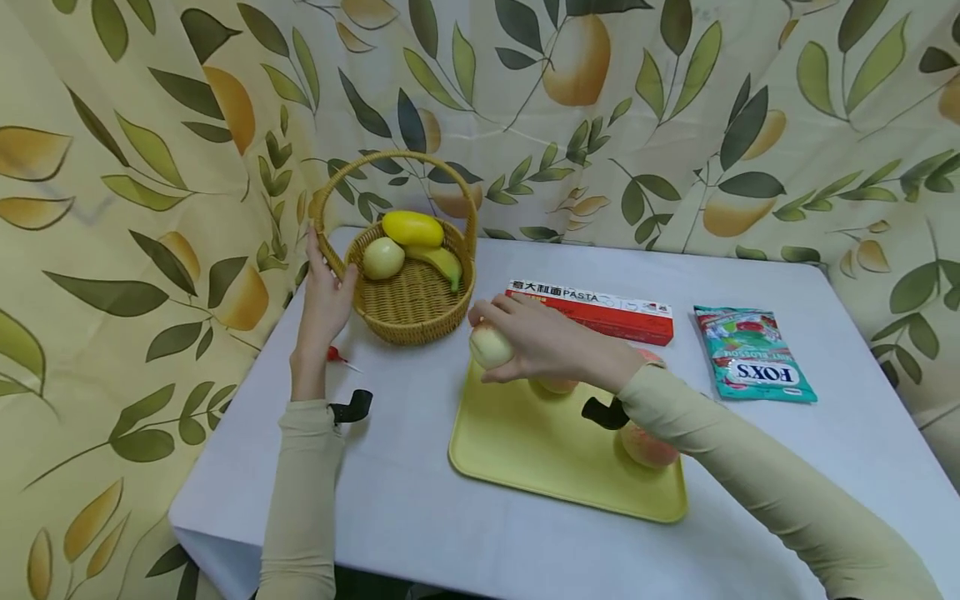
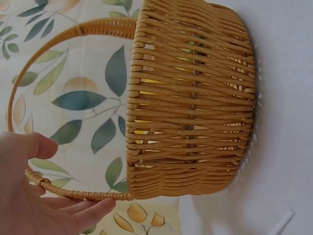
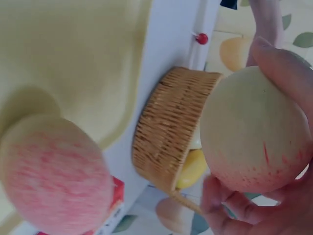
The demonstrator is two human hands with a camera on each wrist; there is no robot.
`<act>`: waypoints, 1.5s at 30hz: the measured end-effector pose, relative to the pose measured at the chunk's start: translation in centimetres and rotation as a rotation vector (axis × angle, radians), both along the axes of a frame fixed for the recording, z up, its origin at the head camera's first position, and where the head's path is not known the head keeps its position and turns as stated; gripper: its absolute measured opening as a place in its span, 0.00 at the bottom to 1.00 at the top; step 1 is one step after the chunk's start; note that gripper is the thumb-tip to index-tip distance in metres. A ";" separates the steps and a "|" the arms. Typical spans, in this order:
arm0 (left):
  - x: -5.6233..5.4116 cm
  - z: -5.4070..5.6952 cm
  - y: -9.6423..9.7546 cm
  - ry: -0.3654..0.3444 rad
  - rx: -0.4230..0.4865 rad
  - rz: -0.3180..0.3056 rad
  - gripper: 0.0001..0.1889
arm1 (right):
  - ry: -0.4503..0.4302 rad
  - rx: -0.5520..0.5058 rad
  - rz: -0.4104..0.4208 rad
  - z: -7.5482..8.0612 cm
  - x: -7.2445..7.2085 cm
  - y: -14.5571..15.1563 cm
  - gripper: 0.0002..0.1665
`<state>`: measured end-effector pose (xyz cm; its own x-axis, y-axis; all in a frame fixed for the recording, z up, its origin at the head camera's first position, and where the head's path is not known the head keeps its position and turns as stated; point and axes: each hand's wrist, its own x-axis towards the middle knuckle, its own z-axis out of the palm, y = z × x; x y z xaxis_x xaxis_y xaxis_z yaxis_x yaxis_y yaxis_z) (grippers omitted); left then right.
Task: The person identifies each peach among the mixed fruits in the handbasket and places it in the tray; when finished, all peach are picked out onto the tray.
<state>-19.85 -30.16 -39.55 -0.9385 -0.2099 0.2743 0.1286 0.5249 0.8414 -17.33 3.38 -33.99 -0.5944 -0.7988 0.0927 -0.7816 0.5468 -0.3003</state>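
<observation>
My left hand holds the side of the tall handle of a woven basket, thumb on one side and fingers on the other. In the basket lie a smooth yellow fruit, a banana and a pale round fruit. My right hand grips a pale peach with red flecks, raised above the far left corner of the yellow tray. Below and behind that hand, pinkish peaches sit on the tray, partly hidden by the hand and forearm.
A red pasta box lies behind the tray. To its right is a teal FOX'S bag. A red lollipop with a white stick lies by the left wrist. Leaf-patterned cloth hangs along the table's back and left sides.
</observation>
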 end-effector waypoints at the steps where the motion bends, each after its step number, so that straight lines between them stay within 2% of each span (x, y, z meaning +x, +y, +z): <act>1: 0.0 0.0 0.0 -0.003 0.002 0.002 0.45 | -0.012 -0.014 0.000 -0.3 0.3 0.4 0.38; 5: 0.3 -0.3 -0.1 -0.021 0.017 0.010 0.45 | -0.074 -0.049 -0.001 -1.3 1.4 2.0 0.37; 8: 0.6 -0.4 -0.1 -0.027 0.026 0.019 0.45 | -0.091 -0.026 0.012 -1.6 2.5 2.7 0.39; 12: 0.7 -0.4 -0.1 -0.027 0.033 0.029 0.45 | -0.058 0.022 0.032 -2.1 3.6 3.2 0.39; 17: 0.7 -0.5 -0.3 -0.033 0.035 0.028 0.45 | 0.012 0.069 0.071 -3.5 4.5 3.5 0.36; 25: 0.9 -0.7 -0.4 -0.046 0.042 0.031 0.45 | 0.080 0.198 0.075 -5.8 5.4 3.1 0.30; 32: 1.3 -1.1 -0.5 -0.039 0.060 0.019 0.45 | 0.157 0.245 0.083 -6.9 6.0 2.8 0.29; 34: 1.4 -1.3 -0.6 -0.034 0.066 0.024 0.45 | 0.145 0.262 0.096 -7.0 6.1 2.8 0.30; 41: 1.3 -1.4 -0.7 -0.010 0.055 0.034 0.44 | -0.012 0.312 0.060 -6.5 6.4 2.9 0.34; 45: 1.1 -1.1 -0.7 -0.004 0.044 0.040 0.44 | -0.021 0.327 0.055 -6.3 6.3 2.8 0.37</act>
